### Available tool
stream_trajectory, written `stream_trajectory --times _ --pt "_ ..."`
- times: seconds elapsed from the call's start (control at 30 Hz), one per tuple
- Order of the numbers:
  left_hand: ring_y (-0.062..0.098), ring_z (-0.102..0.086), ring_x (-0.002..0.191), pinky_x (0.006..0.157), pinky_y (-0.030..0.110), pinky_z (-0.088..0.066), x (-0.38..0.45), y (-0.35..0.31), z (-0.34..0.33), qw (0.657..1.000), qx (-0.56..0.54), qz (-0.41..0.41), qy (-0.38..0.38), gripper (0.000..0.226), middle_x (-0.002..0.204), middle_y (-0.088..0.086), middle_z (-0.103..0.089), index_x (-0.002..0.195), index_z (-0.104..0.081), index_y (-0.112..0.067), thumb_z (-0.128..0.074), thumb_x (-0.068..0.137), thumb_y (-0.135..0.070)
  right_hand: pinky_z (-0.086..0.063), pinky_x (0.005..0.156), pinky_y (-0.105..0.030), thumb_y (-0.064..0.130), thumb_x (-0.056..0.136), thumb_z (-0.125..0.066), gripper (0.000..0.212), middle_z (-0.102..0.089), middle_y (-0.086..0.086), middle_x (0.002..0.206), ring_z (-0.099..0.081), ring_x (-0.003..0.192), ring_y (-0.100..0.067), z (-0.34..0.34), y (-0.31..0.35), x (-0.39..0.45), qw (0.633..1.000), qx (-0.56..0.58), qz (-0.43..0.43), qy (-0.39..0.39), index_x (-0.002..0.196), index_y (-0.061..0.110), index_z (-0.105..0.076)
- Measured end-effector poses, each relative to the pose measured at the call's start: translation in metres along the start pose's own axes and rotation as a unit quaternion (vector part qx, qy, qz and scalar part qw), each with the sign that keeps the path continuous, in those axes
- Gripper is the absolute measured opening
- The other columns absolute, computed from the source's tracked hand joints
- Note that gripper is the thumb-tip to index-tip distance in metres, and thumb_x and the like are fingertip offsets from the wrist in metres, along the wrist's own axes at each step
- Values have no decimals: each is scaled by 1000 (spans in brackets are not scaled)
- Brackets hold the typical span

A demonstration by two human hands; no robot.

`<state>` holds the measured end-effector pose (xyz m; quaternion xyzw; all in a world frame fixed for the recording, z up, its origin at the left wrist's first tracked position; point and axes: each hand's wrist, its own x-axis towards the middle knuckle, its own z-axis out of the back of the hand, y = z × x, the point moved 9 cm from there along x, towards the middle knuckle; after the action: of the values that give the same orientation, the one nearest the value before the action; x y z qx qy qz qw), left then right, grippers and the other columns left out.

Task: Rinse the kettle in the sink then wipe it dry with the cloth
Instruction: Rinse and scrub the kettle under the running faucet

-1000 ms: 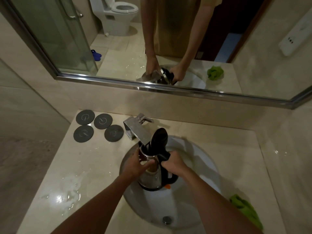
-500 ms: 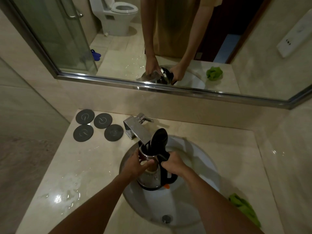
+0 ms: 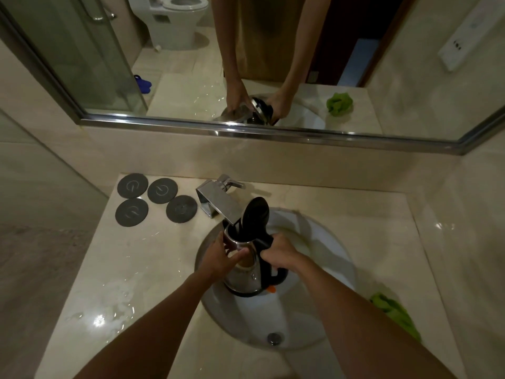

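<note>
Cloth [image 3: 396, 313]: green, crumpled on the bench [image 3: 142, 269] at 4 o'clock from the sink, untouched; wiping looks not yet begun.
Right hand [image 3: 278, 254]: closed around the kettle's black handle.
Left hand [image 3: 221, 258]: wrapped on the steel body near the rim.
Kettle [image 3: 246, 277]: upright, held over the sink [image 3: 328, 269] bowl, lid open, mouth just under the tap [image 3: 218, 203] spout at 12 o'clock. Shiny steel, black base, orange switch.
Risk, slip: wet polished steel could slide in the left hand and knock the basin.
Risk, electrics: water reaching the switch or base contacts could harm them.
Risk, lid: the raised lid may strike the spout on lifting.
Bench puddle [image 3: 109, 310]: at 8 o'clock; could spread.
</note>
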<state>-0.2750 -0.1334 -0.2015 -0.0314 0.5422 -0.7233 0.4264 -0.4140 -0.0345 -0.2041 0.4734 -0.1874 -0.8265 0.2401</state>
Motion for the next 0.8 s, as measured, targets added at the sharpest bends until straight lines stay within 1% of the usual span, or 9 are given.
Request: stream_trajectory --times 0.13,0.2,0.27,0.4,0.57,0.73,0.8 --pt "15 -51 119 96 30 -43 2 2 1 1000 0 5 -1 70 134 4 -54 138 -37 -17 -72 80 -35 -48 53 -28 11 79 -61 23 -67 -10 82 -66 67 -22 -1 -1 0 1000 -3 -2 1 102 10 -62" --pt "14 -52 118 96 30 -44 2 4 1 1000 -1 6 -2 72 135 3 -53 138 -38 -17 -73 79 -36 -47 54 -28 12 78 -62 22 -66 -9 81 -65 68 -22 -1 -1 1 1000 -3 1 -4 100 11 -63" --pt "16 -53 120 96 30 -45 2 6 1 1000 -5 7 -1 71 134 3 -54 137 -39 -18 -73 78 -38 -49 56 -29 13 77 -62 21 -66 -9 80 -65 69 -22 -1 0 0 1000 -6 5 -8 98 11 -63" --pt "18 -52 121 98 32 -44 2 9 1 1000 -13 19 -1 69 133 3 -54 137 -39 -19 -73 80 -36 -48 54 -28 12 78 -62 19 -64 -9 74 -63 63 -23 -1 3 0 1000 -11 6 -6 97 8 -64" --pt "18 -52 122 100 34 -45 5 12 1 1000 -4 19 1 71 136 4 -53 139 -38 -19 -72 80 -39 -46 51 -26 9 81 -62 15 -64 -8 72 -62 60 -20 1 4 1 1000 -22 8 -5 95 8 -63" --pt "20 -51 124 100 35 -44 8 13 -1 1000 7 19 0 73 138 5 -51 140 -37 -18 -71 79 -40 -46 50 -26 9 82 -62 6 -62 -6 68 -61 56 -19 3 5 1 1000 -23 12 -14 84 14 -60" --pt "20 -51 123 101 37 -45 9 16 -1 1000 6 21 -1 75 138 4 -51 140 -36 -19 -72 79 -41 -45 48 -25 8 82 -63 11 -61 -6 67 -60 55 -19 3 6 0 1000 -22 14 -16 78 16 -57"
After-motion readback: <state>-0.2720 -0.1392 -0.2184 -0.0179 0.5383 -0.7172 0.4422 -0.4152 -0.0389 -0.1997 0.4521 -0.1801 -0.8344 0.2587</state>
